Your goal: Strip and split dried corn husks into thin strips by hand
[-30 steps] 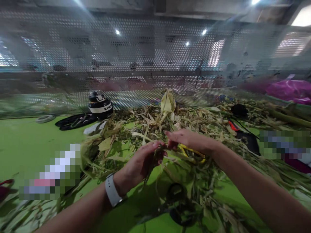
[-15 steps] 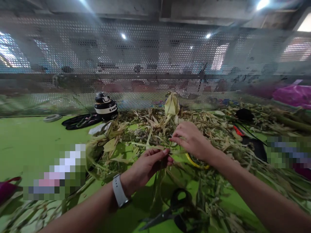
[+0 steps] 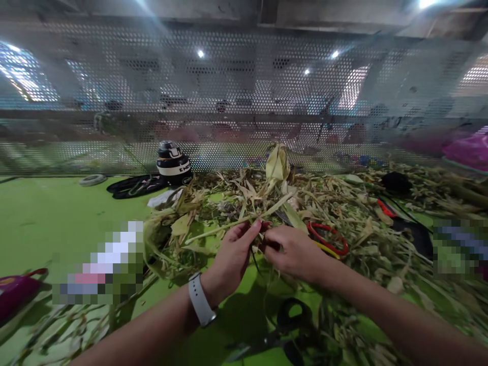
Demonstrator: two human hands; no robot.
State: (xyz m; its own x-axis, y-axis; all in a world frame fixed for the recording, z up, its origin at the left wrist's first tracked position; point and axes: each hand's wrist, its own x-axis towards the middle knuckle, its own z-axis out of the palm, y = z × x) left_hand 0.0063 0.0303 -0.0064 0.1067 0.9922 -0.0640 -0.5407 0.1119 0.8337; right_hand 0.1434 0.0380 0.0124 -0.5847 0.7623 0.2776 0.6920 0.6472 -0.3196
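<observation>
My left hand, with a white watch strap on the wrist, pinches a pale green plant strip between thumb and fingers. Close against it on the right, my right hand has its fingers curled in at the same strip; its fingertips are partly hidden. Thin dark strands hang below the two hands. Black scissors lie on the green table under the hands. A red-handled tool with a yellow part lies just right of my right hand.
Dried leaves and stalks are heaped across the back and right. A black bottle and a tape ring stand at the back left. Behind them rises a perforated metal screen. A purple object lies at the left edge.
My right hand has come down beside my left hand. A long pale strip now lies slanted across the fingers. The red handle now shows, and the whole view has shifted slightly.
</observation>
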